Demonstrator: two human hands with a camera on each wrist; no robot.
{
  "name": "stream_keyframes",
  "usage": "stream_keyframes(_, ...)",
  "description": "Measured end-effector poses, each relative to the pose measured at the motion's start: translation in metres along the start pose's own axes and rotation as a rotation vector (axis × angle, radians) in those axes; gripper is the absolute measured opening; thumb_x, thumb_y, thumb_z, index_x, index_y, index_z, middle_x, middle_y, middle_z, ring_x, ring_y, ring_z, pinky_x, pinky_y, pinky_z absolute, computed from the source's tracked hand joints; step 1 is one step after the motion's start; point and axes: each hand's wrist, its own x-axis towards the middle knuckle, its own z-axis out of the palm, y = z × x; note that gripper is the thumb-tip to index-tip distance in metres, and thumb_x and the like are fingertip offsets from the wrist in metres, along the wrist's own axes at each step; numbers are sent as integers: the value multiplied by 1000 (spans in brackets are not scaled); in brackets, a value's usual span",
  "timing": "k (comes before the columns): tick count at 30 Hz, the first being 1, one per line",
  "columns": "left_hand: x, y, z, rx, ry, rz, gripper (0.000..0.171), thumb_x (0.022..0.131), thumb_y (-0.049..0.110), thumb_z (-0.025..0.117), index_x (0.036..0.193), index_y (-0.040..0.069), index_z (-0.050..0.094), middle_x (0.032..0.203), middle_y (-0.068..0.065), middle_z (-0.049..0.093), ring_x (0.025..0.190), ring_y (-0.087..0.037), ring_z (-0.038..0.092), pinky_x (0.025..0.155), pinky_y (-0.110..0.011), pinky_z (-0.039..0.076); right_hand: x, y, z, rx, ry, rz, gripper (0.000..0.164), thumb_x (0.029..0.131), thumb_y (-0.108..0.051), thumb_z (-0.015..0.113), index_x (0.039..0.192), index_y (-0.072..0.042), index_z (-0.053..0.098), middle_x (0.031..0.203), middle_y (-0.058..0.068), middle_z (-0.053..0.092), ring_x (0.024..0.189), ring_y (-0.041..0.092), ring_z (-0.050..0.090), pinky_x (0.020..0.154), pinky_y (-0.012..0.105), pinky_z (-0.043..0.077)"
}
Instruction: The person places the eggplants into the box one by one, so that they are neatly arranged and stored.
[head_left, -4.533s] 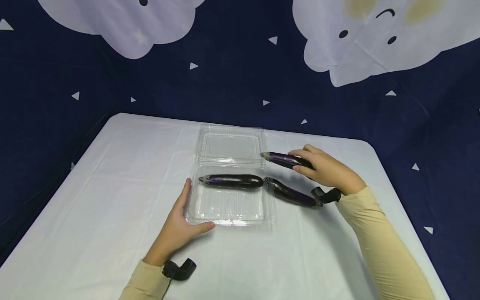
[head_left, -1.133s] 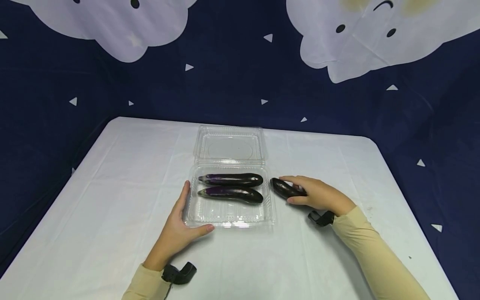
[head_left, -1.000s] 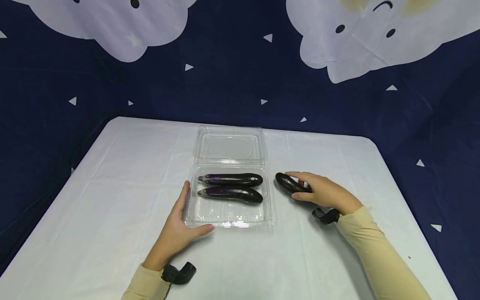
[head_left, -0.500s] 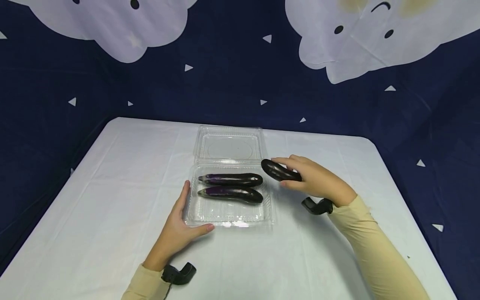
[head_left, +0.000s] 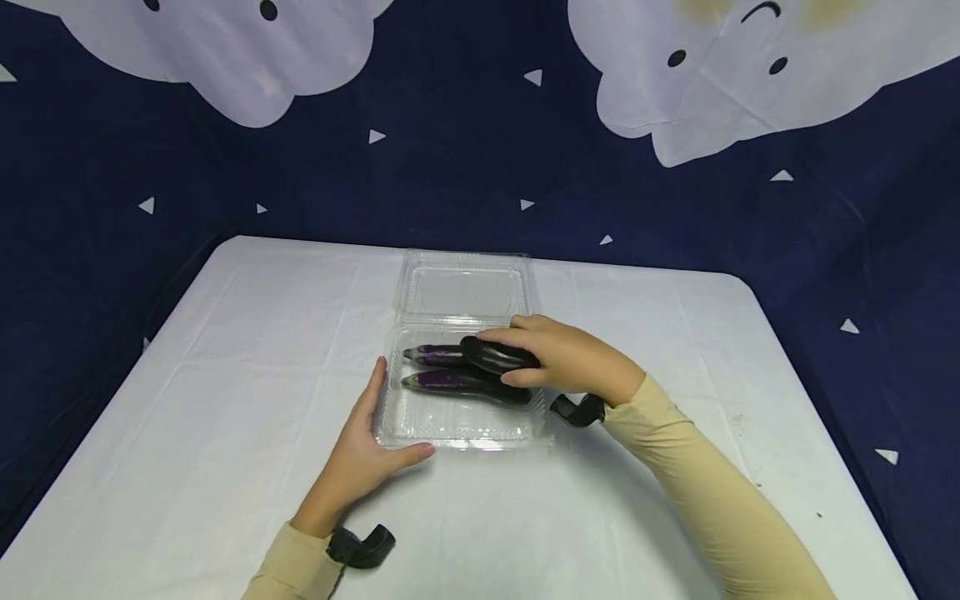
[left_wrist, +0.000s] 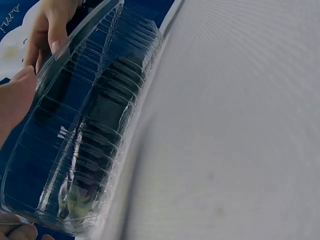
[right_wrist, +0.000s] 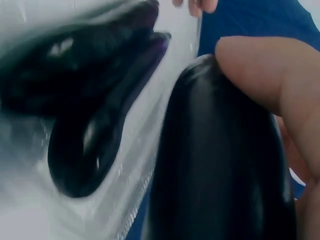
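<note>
My right hand (head_left: 573, 360) grips a dark purple eggplant (head_left: 497, 356) by one end, thumb on the near side, over the right part of a clear plastic clamshell box (head_left: 457, 427). Close up, that held eggplant (right_wrist: 220, 155) fills the lower middle of the right wrist view. Inside the base lie two more eggplants: the far one (head_left: 437, 357), partly hidden by the held one, and the near one (head_left: 457, 383). My left hand (head_left: 358, 458) rests at the base's near left corner, fingers and thumb spread straight along its edges.
The box's clear lid (head_left: 468, 287) lies folded back behind the base. A white cloth covers the table (head_left: 225, 383). Beyond the table's back edge hangs a dark blue curtain (head_left: 450, 167) with clouds and small triangles.
The second eggplant was laid in the base. My right hand then picked up the third from the table and carried it left over the box. My left hand stays at the corner.
</note>
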Motion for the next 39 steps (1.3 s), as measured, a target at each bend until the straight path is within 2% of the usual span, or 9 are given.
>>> stream_keyframes(6,4,1,5,-9,-14,-6,129,68,30,92,161,24,3,168,-3,7,154,-34,9,121,-62,13,14,-13,8,-49,-69,-29,60,91,-38,71,146,-29,50,109,-2,60,101,15,56,92,38,51)
stream_keyframes(12,8,3,9,-13,-27,-18,128,69,33,92,161,27,3,168,-5,8,154,-34,9,120,-62,15,24,-27,12,-68,-124,-58,61,90,-39,73,146,-30,50,119,1,62,108,20,59,95,40,51)
stream_keyframes(25,12,3,13,-33,-33,-4,129,68,31,92,161,25,3,168,-5,9,154,-33,11,121,-60,16,41,-42,27,-183,-206,-58,61,88,-45,73,144,-37,51,139,3,58,119,24,60,94,43,54)
stream_keyframes(32,12,3,14,-32,-34,10,128,69,31,92,161,26,3,168,-4,8,154,-32,10,121,-60,16,47,-45,30,-200,-244,-82,60,86,-45,74,142,-33,54,137,-2,59,120,20,60,101,39,51)
stream_keyframes(39,11,4,13,-26,-36,19,128,69,31,92,161,23,2,168,-4,7,154,-33,10,121,-61,16,54,-48,30,-201,-302,-68,64,84,-45,76,143,-36,53,137,-3,59,124,17,57,105,38,49)
